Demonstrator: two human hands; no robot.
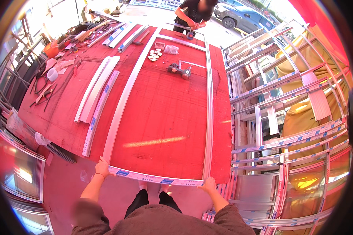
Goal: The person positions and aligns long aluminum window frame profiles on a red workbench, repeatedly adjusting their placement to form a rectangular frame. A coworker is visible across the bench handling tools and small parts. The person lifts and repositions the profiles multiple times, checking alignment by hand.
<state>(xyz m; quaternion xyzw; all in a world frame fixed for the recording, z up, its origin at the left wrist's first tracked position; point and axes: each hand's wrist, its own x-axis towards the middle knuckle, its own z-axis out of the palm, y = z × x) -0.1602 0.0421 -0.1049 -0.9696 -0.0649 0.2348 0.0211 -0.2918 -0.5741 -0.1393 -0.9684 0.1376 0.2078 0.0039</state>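
l. hand (pixel 102 168) grips the near left corner of the metal frame (pixel 126 94), fingers bent together over it, thumb out along the near bar (pixel 157 178). r. hand (pixel 208 185) has the near right corner pinched b/w fingers & thumb (can't tell how tight, or what the fingertips do underneath). frame lies flat on the red table (pixel 164 117), near bar along the table's near edge, blue-&-white film on it. inside the frame, toward the far end: cordless drill (pixel 179 71), small white blocks (pixel 155 55), clear plastic bag (pixel 171 49). loose white strips (pixel 99 88) lie left of it. far end: co-worker (pixel 192 15) w/ a power tool (pixel 190 35). metal rack (pixel 264 87) stands right of the table.
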